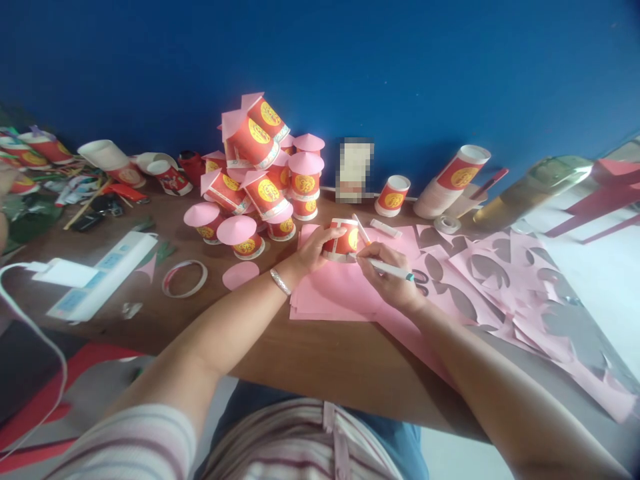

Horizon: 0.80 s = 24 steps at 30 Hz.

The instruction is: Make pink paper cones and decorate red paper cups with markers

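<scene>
My left hand [315, 248] is wrapped round a red paper cup [341, 241] with a yellow emblem, held tilted above a stack of pink paper [335, 293]. In my right hand [390, 270] is a white pen [393, 270] with a green end. Its front end is at the cup's pale lower band; whether it touches is too small to tell. A thin white-and-orange stick [362, 231] shows between the cup and my right fingers. Dark scissor handles [421, 283] lie just right of my right hand.
Red cups with pink paper cones [237, 231] are piled at the back left. Cut pink sheets [480, 267] spread over the right side. A power strip [103, 277], a tape ring [184, 279] and a pink disc [241, 275] lie left. A bottle [530, 190] stands back right.
</scene>
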Each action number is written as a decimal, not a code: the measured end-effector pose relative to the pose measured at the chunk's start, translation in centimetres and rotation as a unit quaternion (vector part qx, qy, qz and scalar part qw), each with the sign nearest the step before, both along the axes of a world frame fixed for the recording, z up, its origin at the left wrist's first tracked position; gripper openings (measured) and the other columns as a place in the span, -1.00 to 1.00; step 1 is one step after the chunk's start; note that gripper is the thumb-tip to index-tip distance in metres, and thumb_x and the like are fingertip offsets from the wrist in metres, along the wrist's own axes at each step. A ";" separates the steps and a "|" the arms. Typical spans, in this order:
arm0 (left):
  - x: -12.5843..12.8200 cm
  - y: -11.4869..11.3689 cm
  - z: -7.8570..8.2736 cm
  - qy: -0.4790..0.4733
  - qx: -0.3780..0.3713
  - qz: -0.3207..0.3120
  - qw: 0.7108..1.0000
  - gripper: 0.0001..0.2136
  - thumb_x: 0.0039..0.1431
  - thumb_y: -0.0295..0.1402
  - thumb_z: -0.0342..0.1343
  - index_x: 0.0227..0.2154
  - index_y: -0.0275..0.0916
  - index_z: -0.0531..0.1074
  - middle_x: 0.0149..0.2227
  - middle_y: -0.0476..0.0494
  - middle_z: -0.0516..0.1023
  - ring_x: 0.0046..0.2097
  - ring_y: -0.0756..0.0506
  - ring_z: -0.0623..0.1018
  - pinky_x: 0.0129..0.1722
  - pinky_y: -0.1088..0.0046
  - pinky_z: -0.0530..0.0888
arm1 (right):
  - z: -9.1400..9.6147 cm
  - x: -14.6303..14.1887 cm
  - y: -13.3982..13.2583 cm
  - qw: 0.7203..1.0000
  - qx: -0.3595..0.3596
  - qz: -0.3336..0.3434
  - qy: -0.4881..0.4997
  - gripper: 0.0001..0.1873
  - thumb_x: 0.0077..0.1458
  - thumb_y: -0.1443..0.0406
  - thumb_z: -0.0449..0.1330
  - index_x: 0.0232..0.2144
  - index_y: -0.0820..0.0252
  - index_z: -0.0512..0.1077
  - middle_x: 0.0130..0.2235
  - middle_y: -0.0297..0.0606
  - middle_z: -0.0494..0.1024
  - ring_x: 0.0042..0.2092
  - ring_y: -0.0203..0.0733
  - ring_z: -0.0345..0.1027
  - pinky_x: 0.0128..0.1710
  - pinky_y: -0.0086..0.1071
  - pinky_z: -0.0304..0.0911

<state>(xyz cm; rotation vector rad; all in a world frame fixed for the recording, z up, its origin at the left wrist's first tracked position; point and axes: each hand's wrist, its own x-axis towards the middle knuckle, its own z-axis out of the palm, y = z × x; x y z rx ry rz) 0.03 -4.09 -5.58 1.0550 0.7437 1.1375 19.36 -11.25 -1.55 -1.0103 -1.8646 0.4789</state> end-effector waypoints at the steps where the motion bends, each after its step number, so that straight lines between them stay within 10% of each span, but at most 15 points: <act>1: 0.0 0.1 -0.1 0.002 0.000 -0.011 1.000 -0.72 0.03 -0.09 0.35 -0.26 -0.13 0.60 -0.16 -0.18 0.65 0.09 -0.30 0.56 -0.07 0.16 0.60 | 0.0 0.0 0.0 1.000 0.001 -0.002 0.003 -0.95 0.22 0.29 0.20 -0.33 0.09 0.43 -0.34 -0.27 0.63 -0.38 -0.20 0.50 -0.37 -0.35 0.41; 15: 0.5 -1.3 3.0 -0.085 -0.058 -0.130 0.986 -0.76 0.15 -0.18 0.29 -0.25 -0.27 0.59 -0.29 -0.14 0.62 -0.17 -0.16 0.61 -0.19 0.32 0.60 | 0.4 0.2 -0.1 1.000 0.005 -0.021 0.015 -0.92 0.20 0.33 0.17 -0.37 0.11 0.40 -0.39 -0.30 0.59 -0.40 -0.22 0.47 -0.40 -0.36 0.35; 24: 0.6 -1.0 2.2 -0.085 -0.043 -0.097 0.991 -0.79 0.15 -0.21 0.28 -0.36 -0.27 0.55 -0.36 -0.10 0.55 -0.28 -0.07 0.54 -0.26 0.41 0.55 | 0.4 -0.1 -0.2 1.000 0.011 0.008 0.001 -0.91 0.20 0.34 0.18 -0.38 0.10 0.40 -0.40 -0.31 0.59 -0.44 -0.25 0.44 -0.45 -0.39 0.34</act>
